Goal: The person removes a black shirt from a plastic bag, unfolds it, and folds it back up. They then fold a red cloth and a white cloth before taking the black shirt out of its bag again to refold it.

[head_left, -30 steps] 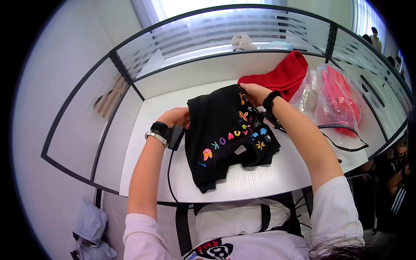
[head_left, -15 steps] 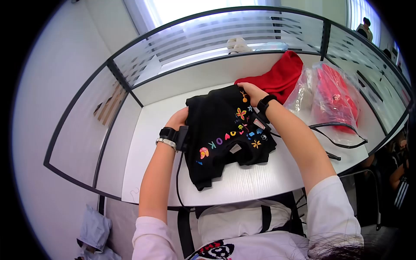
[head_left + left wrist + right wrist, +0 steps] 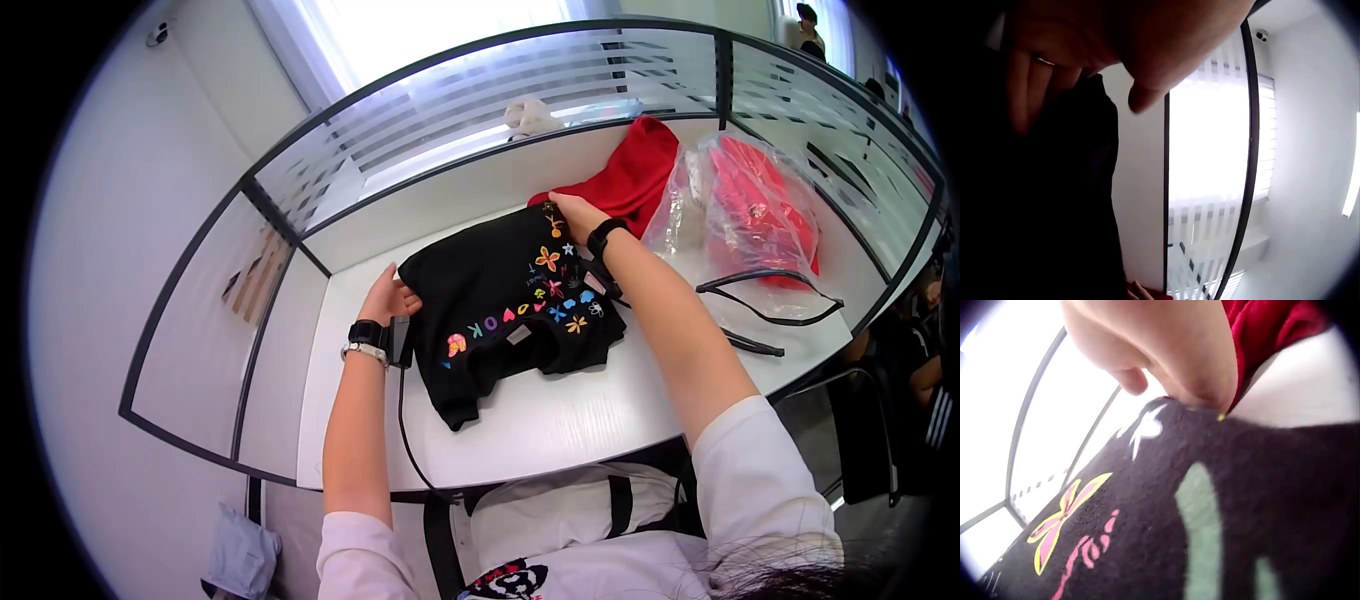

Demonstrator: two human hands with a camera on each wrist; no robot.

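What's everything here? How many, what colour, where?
black garment: 1, black with bright prints, on the table
red cloth: 1, red, table's far side
plastic bag: at least 1, clear, table's right
bundle: 1, pinkish red, inside that bag
cords: count unclear, black, on and around the table
table: 1, white, under the garment
partition: 1, black-framed, around the table
window: at least 1, bright white, beyond the partition
cloth or bag: 1, grey, lower left
people: at least 2, colours unclear, right background
wristbands: 2, black, on wrists
hands: 2, bare, at garment's edges
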